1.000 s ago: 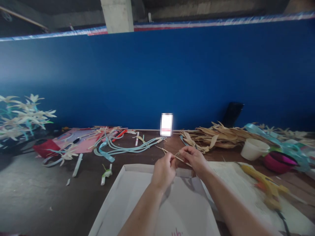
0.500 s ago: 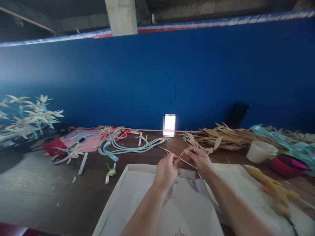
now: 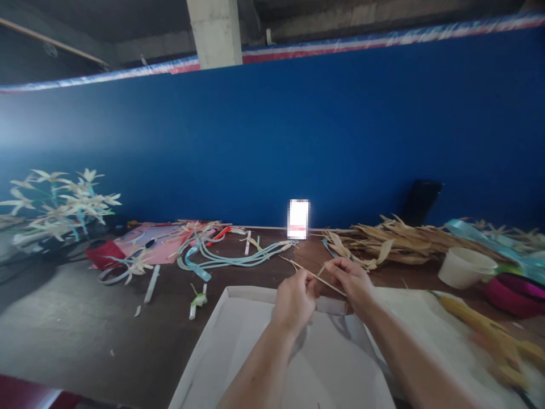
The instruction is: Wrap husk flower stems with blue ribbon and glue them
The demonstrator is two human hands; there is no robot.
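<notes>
Over the far edge of a white cardboard box lid (image 3: 251, 292), my left hand (image 3: 296, 301) pinches a thin pale stick (image 3: 330, 286) that slants down to the right. My right hand (image 3: 351, 279) is closed at the fingertips on a narrow dry strip (image 3: 322, 270), which meets the stick near my left fingers. The stick's right end passes close to my right palm. Dried husk leaves (image 3: 392, 243) lie in a heap just beyond my right hand. Pale blue cords (image 3: 242, 261) lie beyond my left hand.
At the right are a yellow glue gun (image 3: 489, 324), a white cup (image 3: 466, 267) and a magenta bowl (image 3: 515, 295). To the left stand pale husk flowers (image 3: 63, 199) near a red pot (image 3: 104, 254). A blue partition (image 3: 272, 142) rises behind the table (image 3: 128, 335).
The view has turned slightly left, so everything sits a little farther right. Both hands keep their pinch, and the strip between them shows at a slightly different angle.
</notes>
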